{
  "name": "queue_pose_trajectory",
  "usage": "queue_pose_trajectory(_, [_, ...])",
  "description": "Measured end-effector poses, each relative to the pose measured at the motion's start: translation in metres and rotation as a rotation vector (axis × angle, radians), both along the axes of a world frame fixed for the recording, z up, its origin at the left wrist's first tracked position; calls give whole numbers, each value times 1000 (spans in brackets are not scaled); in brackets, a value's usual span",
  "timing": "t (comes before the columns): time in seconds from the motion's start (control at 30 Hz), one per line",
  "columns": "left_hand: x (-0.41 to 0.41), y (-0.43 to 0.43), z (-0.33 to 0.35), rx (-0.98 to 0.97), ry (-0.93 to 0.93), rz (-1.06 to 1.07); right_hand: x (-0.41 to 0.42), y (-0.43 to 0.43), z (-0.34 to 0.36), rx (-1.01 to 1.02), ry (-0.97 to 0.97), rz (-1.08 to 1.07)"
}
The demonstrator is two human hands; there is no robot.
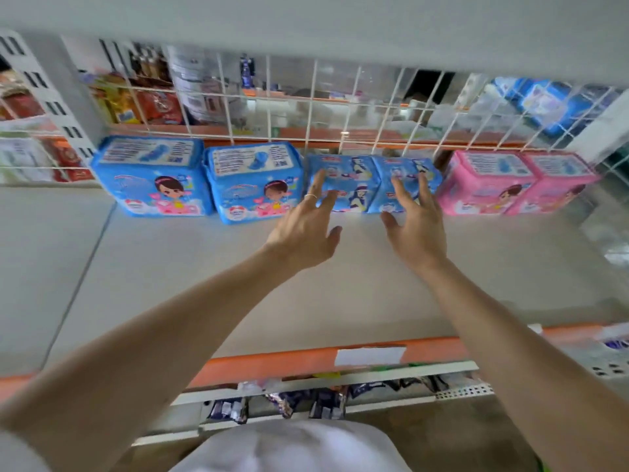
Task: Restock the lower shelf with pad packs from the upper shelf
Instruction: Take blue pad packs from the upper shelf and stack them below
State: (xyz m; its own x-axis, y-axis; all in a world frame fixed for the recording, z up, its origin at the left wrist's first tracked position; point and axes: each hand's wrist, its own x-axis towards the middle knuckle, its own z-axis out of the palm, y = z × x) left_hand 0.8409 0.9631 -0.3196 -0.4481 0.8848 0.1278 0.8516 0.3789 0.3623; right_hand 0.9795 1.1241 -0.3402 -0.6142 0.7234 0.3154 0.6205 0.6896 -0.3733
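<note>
A row of pad packs stands at the back of a white shelf, against a wire grid. Two big blue packs are at the left, two smaller blue packs in the middle, two pink packs at the right. My left hand, with a ring on one finger, reaches with spread fingers to the left small blue pack. My right hand reaches, fingers spread, to the right small blue pack. Both hands are open; whether the fingertips touch the packs is unclear.
An orange price rail edges the shelf front. Below it a lower shelf holds dark purple packets. Behind the wire grid other shelves carry mixed goods. A white shelf underside spans the top of the view.
</note>
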Motion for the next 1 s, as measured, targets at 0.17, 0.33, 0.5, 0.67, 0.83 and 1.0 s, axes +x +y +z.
queue_pose_trajectory(0.17, [-26, -58, -1, 368, 166, 111, -24, -53, 9, 176, 236, 215])
queue_pose_trajectory(0.33, [-90, -136, -14, 440, 310, 450, -116, -122, 27, 395, 143, 578])
queue_pose_trajectory(0.5, [-141, -166, -9, 122, 272, 530, -167, -122, 20, 343, 21, 443])
queue_pose_trajectory(0.67, [-150, -174, -11, 230, 289, 470, -178, -132, 12, 261, 43, 261])
queue_pose_trajectory(0.83, [-145, -166, -9, 328, 178, 463, -184, -129, 12, 152, 85, 319])
queue_pose_trajectory(1.0, [-149, -155, 0, 250, 179, 481, -186, -124, 15, 115, 108, 327])
